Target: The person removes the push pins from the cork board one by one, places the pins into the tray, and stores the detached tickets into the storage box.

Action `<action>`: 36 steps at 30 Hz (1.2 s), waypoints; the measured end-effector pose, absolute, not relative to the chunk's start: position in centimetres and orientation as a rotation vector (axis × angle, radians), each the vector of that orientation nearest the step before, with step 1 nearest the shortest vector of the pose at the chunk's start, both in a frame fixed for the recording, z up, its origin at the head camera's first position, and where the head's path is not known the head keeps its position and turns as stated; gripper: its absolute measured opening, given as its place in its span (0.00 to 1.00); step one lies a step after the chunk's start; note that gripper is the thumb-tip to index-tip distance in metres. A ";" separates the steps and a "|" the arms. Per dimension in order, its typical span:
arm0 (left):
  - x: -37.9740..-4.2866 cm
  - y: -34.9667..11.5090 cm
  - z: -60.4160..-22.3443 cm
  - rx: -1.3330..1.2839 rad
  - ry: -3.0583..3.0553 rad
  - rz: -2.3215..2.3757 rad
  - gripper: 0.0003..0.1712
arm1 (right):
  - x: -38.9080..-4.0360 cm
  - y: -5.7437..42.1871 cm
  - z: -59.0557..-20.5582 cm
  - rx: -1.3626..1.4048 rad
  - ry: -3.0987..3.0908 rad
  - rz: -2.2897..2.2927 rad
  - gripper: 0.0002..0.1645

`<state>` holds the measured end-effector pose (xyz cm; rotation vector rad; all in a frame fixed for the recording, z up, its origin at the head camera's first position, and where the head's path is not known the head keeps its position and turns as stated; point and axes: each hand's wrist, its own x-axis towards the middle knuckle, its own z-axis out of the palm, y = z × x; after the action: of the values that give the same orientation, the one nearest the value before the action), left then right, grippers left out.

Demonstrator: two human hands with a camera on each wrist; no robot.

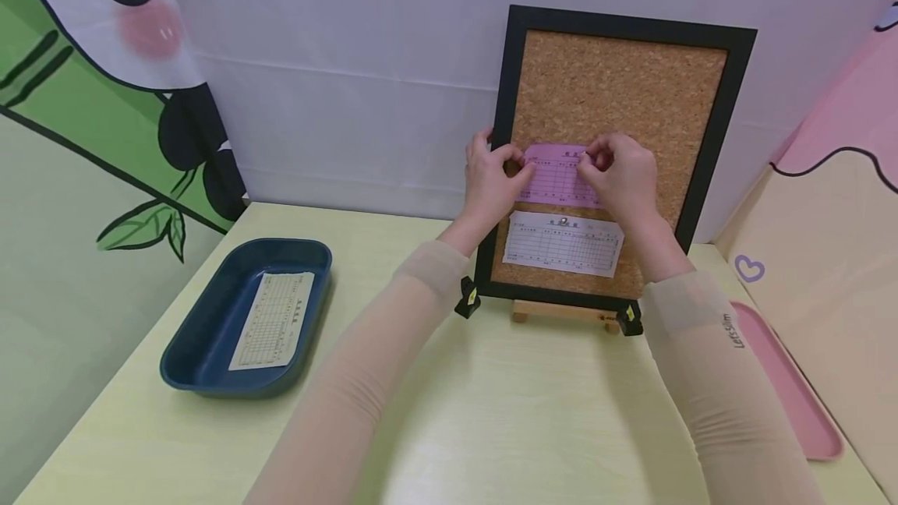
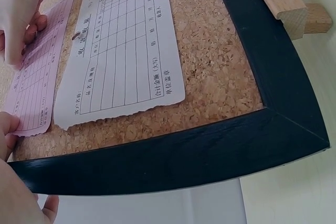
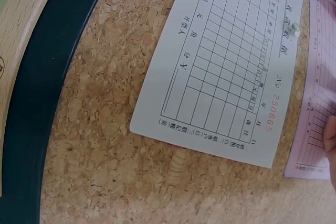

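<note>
A pink receipt slip point(image 1: 557, 178) lies against the cork of a black-framed corkboard point(image 1: 624, 92). At its left edge, my left hand point(image 1: 487, 185) presses it with thumb and forefinger, other fingers reaching round the frame. My right hand point(image 1: 629, 178) pinches with thumb and forefinger at the slip's upper part. A tiny pale thing like a pushpin shows there, mostly hidden by the fingertips. Directly below hangs a white receipt slip point(image 1: 561, 248), fixed near its top by a clear pushpin point(image 3: 295, 29). Only a bit of the right hand point(image 3: 331, 140) enters the right wrist view.
The board leans on a small wooden stand point(image 1: 561, 313), black corner pieces point(image 1: 468, 298) at its foot. On the left, a dark blue tray point(image 1: 192, 349) holds another paper slip point(image 1: 273, 322). Beyond my right forearm lies a pink tray point(image 1: 793, 380). A pale cloth point(image 1: 351, 100) hangs behind.
</note>
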<state>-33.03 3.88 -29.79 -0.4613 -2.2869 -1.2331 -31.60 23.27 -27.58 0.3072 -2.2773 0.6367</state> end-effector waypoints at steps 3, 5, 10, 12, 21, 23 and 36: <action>-33.0 3.9 -29.7 -0.463 -2.281 -1.234 0.10 | -31.6 23.4 -27.6 0.323 -2.251 0.646 0.09; -33.0 3.9 -29.6 -0.460 -2.281 -1.233 0.10 | -31.6 23.5 -27.6 0.338 -2.232 0.652 0.09; -32.9 3.8 -29.5 -0.456 -2.291 -1.230 0.10 | -31.6 23.8 -27.7 0.385 -2.195 0.692 0.09; -32.8 3.7 -29.4 -0.457 -2.288 -1.231 0.10 | -31.5 23.9 -27.7 0.414 -2.182 0.701 0.09; -32.5 3.2 -29.3 -0.456 -2.245 -1.253 0.09 | -30.2 24.1 -27.5 0.507 -2.165 0.678 0.08; -32.4 3.0 -29.3 -0.453 -2.234 -1.252 0.09 | -29.6 24.1 -27.4 0.514 -2.165 0.679 0.08; -30.3 1.2 -28.0 -0.535 -2.213 -1.269 0.09 | -26.3 25.5 -26.0 0.617 -2.111 0.632 0.05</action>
<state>-30.27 1.16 -27.97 -0.5351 -2.2127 -1.2688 -26.32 25.46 -25.96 0.6172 -2.1106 0.6320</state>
